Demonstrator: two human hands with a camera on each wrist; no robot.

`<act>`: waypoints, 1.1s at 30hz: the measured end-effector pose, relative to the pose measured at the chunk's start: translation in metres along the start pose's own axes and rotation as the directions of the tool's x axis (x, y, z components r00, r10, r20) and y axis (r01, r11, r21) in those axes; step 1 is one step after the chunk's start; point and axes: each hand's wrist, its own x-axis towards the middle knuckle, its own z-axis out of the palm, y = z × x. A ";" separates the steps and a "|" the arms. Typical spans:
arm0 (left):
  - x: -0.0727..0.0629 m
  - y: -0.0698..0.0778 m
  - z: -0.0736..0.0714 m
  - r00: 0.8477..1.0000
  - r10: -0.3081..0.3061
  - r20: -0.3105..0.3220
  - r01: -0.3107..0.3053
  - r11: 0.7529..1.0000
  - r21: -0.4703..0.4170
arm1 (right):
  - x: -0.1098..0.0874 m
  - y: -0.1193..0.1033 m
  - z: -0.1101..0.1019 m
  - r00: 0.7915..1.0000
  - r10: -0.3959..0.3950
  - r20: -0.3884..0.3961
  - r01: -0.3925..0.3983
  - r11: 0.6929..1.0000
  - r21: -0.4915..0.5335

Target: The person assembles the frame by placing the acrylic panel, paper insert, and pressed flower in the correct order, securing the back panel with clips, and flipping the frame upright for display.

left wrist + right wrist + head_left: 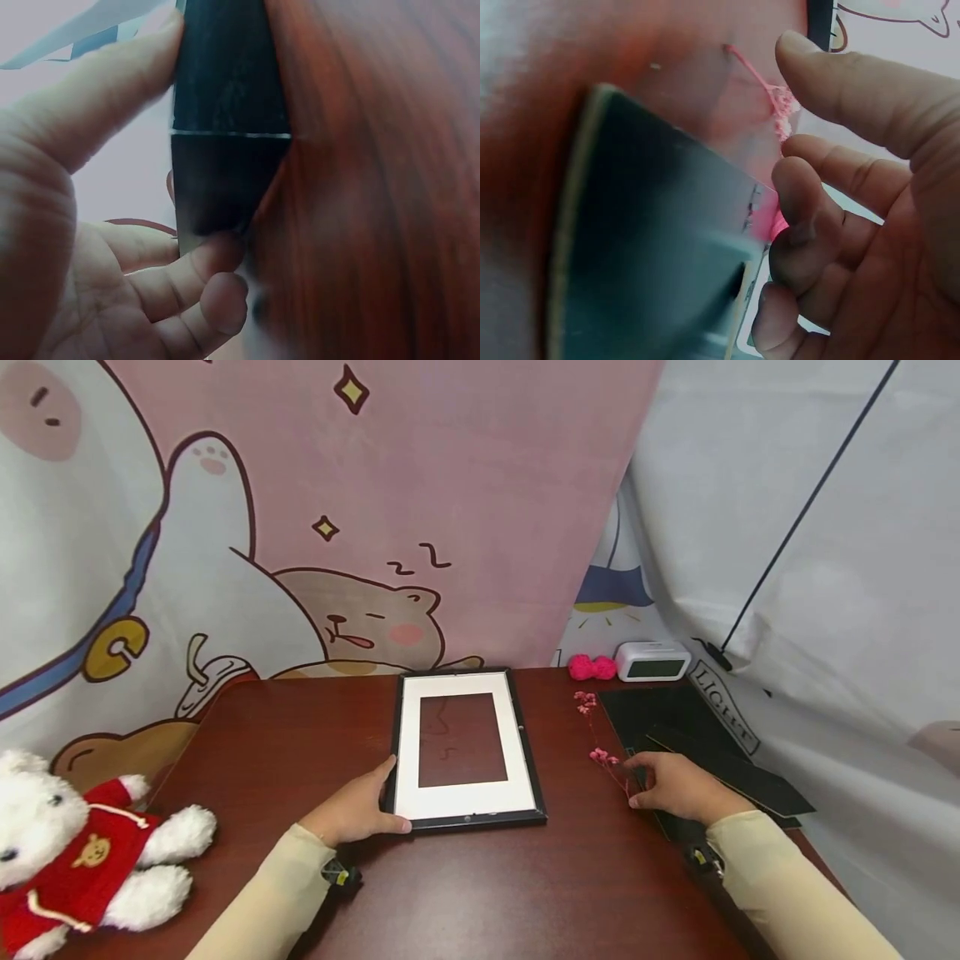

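Note:
A black picture frame [480, 820] with a white mat [457, 687] lies on the brown table; the tabletop colour shows through its middle opening. My left hand [358, 806] grips its near left corner, thumb along the near edge and fingers at the left side. In the left wrist view the fingertips [225, 300] curl about the black corner. To the right, a pink flower sprig [603, 757] lies beside a dark backing board [637, 714]. Over the sprig's lower stem hovers my right hand [670, 787], fingers loosely bent, thumb and forefinger apart with nothing pinched between them.
A dark flap or second board [738, 770] lies slanted over the backing board. Behind stand a white digital clock [652, 661] and a pink bow-shaped item [592, 667]. A white plush bear [97, 852] in red sits at the left. Printed cloth borders the table [480, 893].

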 end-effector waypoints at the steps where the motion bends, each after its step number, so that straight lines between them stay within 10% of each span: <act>1: 0.000 -0.001 0.000 1.000 0.001 -0.004 -0.001 1.000 -0.003 | 0.000 0.000 0.002 1.000 0.000 0.001 0.000 1.000 -0.007; 33: -0.003 -0.008 -0.001 1.000 0.006 -0.023 -0.005 1.000 0.014 | -0.008 -0.003 0.020 0.998 -0.008 -0.063 0.001 0.994 -0.107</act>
